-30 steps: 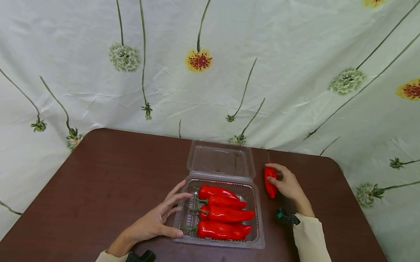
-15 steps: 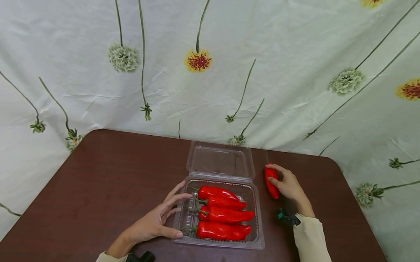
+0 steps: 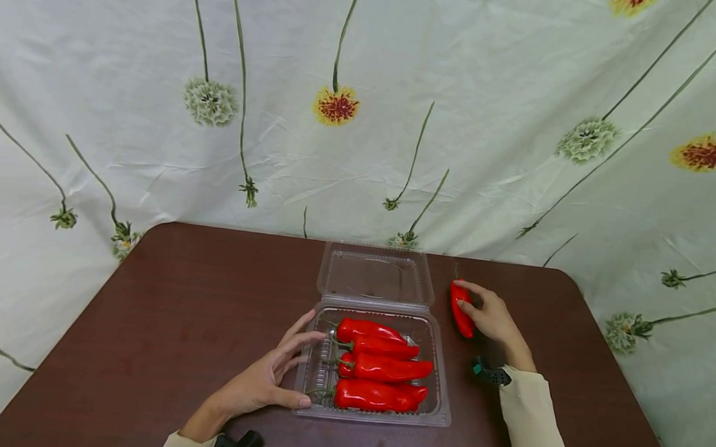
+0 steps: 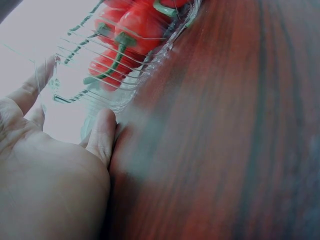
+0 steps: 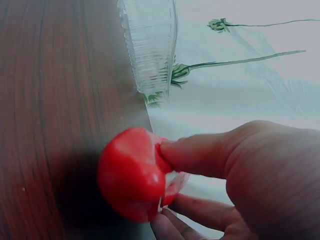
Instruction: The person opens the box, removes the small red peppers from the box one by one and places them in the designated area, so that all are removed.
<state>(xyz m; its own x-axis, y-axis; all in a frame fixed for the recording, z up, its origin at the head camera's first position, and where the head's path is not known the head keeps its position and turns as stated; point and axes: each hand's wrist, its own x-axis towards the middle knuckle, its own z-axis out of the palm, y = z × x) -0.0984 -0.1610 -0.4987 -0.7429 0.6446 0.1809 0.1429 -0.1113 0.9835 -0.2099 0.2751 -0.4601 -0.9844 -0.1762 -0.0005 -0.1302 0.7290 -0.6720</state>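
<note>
The right hand (image 3: 493,315) is pinching a long, glossy red pepper (image 3: 460,310), right of a clear, rectangular plastic box (image 3: 442,378). The left hand (image 3: 262,377), fingers spread apart, is touching the box's left side. Similar peppers (image 3: 391,368) are lying inside; a dark brown, wood-grained table (image 3: 213,297) is supporting the box.

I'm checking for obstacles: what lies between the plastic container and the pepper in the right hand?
Only a bare strip of tabletop lies between the container and the pepper, as the head view shows.

on my feeds i can read no text, label, brand, number or sign, from upper left to lower right.
</note>
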